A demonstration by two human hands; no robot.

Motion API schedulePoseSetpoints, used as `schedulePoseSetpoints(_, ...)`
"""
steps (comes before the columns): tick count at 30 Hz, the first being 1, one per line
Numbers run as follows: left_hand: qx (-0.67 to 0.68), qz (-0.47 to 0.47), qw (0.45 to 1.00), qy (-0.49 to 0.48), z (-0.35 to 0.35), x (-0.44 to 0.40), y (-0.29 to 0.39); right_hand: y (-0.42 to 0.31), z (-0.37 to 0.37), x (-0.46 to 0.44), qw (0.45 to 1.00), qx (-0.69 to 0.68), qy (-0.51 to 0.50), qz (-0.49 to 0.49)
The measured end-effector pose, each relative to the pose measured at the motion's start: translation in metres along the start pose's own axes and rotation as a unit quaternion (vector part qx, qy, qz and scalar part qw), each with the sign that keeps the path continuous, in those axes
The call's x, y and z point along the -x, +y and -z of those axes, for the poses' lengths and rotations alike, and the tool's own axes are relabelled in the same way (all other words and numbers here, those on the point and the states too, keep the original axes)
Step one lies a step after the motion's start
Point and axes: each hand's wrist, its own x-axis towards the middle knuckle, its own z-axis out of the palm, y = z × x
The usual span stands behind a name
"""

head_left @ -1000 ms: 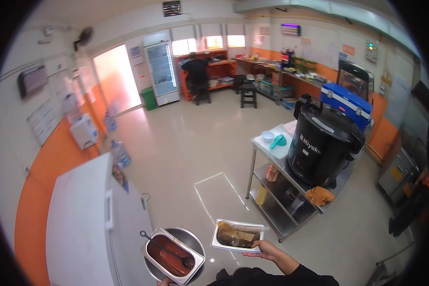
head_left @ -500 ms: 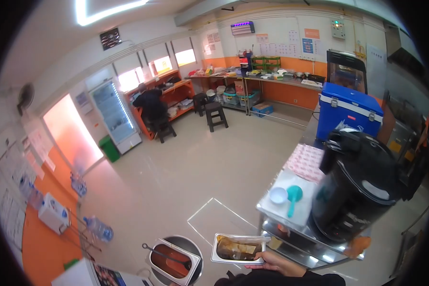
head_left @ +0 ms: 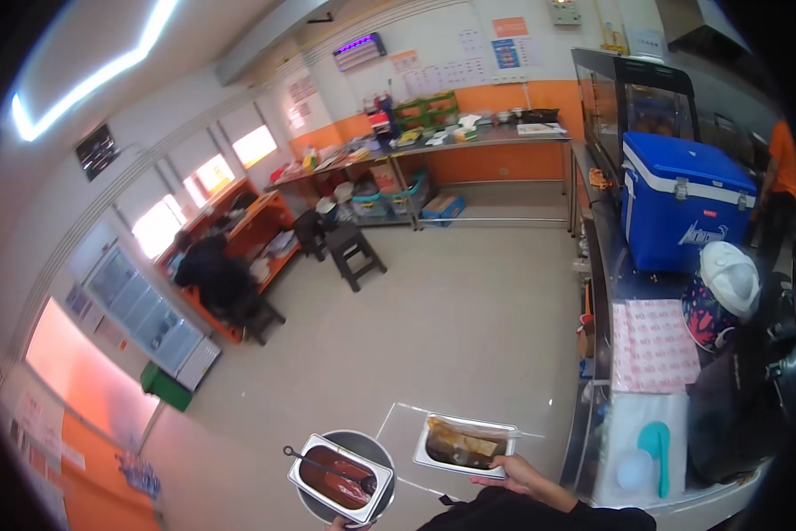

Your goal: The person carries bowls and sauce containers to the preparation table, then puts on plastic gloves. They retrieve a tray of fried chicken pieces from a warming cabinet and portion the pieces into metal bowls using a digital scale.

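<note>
My right hand [head_left: 516,479] grips the near edge of a rectangular steel food pan [head_left: 429,461]. Inside that pan lies brown food [head_left: 460,444], with what looks like clear plastic and a pale label over it. To its left, a second steel food pan [head_left: 383,488] contains red-brown sauce [head_left: 332,474] and a dark-handled ladle [head_left: 308,458]. A round metal bowl [head_left: 352,436] shows beneath and around this sauce pan. Only a bit of my left hand [head_left: 339,524] appears, at the sauce pan's near edge; most of its fingers are hidden.
On the right, a steel counter carries a blue cooler [head_left: 681,212], a black pot-like appliance [head_left: 734,407], patterned paper [head_left: 655,345], a teal ladle [head_left: 656,451] and a white cup [head_left: 633,471]. Ahead are stools [head_left: 354,252] and a seated person [head_left: 216,274]. Someone in orange [head_left: 783,168] stands far right.
My view has turned right and come closer to the counter. Both pans have travelled along with me, still held. The person in orange and a white-topped patterned item have come into sight.
</note>
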Motion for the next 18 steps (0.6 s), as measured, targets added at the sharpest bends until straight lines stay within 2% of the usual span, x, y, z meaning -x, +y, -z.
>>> schedulePoseSetpoints(3,-0.027,0.035,0.998,-0.046,-0.035,-0.140,0.043,-0.062,-0.013,-0.064,0.998,-0.030,0.047,0.021)
schedulePoseSetpoints(4,-0.024,0.036,0.998,-0.051,-0.051,-0.181,0.051,-0.079,-0.013,-0.086,0.997,-0.023,0.045,0.063)
schedulePoseSetpoints(7,-0.032,0.086,0.992,-0.085,-0.090,-0.324,0.049,-0.133,0.006,-0.159,0.992,-0.057,0.071,0.088)
schedulePoseSetpoints(8,-0.029,0.097,0.992,-0.076,-0.132,-0.342,0.071,-0.161,0.000,-0.178,0.988,-0.075,0.110,0.078)
schedulePoseSetpoints(11,0.007,0.101,0.984,-0.149,-0.194,-0.443,0.080,-0.246,0.005,-0.246,0.987,-0.038,0.122,0.094)
schedulePoseSetpoints(12,0.009,0.093,0.985,-0.143,-0.217,-0.467,0.086,-0.268,0.014,-0.277,0.985,-0.080,0.131,0.075)
schedulePoseSetpoints(15,0.015,0.093,0.984,-0.151,-0.296,-0.536,0.103,-0.353,-0.010,-0.337,0.979,-0.063,0.158,0.110)
schedulePoseSetpoints(18,-0.012,0.120,0.979,-0.163,-0.367,-0.609,0.124,-0.431,-0.023,-0.408,0.979,-0.119,0.120,0.114)
